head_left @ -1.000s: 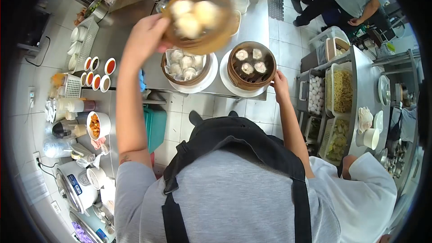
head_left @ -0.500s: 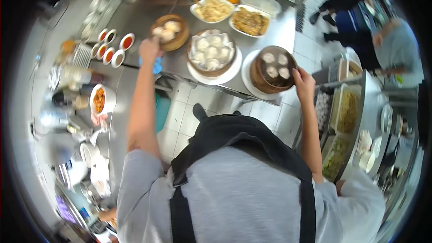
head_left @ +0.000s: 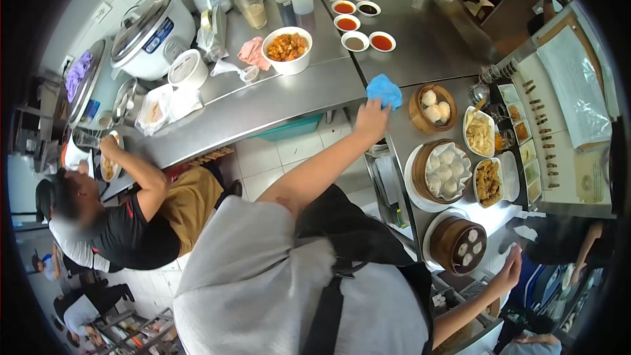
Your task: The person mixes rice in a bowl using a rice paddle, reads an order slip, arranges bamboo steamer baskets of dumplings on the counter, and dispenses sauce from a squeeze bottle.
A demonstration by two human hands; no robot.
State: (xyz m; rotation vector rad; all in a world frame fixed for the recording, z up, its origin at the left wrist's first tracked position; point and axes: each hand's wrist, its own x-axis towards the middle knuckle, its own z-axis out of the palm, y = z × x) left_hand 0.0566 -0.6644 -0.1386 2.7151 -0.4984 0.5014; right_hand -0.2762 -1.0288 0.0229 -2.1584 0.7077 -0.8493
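My left hand [head_left: 373, 120] reaches to the counter edge, its fingers closed on a crumpled blue cloth [head_left: 384, 91]. Just right of it sits a small bamboo steamer [head_left: 414, 116] with several pale dumplings. A larger bamboo steamer [head_left: 420, 169] of white buns on paper stands on a white plate [head_left: 412, 187]. Closer to me, a tall bamboo steamer [head_left: 448, 242] with several small dumplings rests on another plate [head_left: 430, 254]. My right hand [head_left: 507, 272] is raised beside that tall steamer, apart from it, fingers stretched out; a whitish patch at the fingertips is unclear.
Several sauce cups [head_left: 355, 41] and a bowl of orange-red food [head_left: 287, 64] stand on the steel counter [head_left: 289, 102]. Two food dishes [head_left: 488, 184] lie beyond the steamers. A rice cooker [head_left: 154, 36] is at the far left. A co-worker [head_left: 141, 223] works at left.
My view has swung left. My left hand has left the small steamer and gripped the blue cloth. My right hand has come off the tall steamer.
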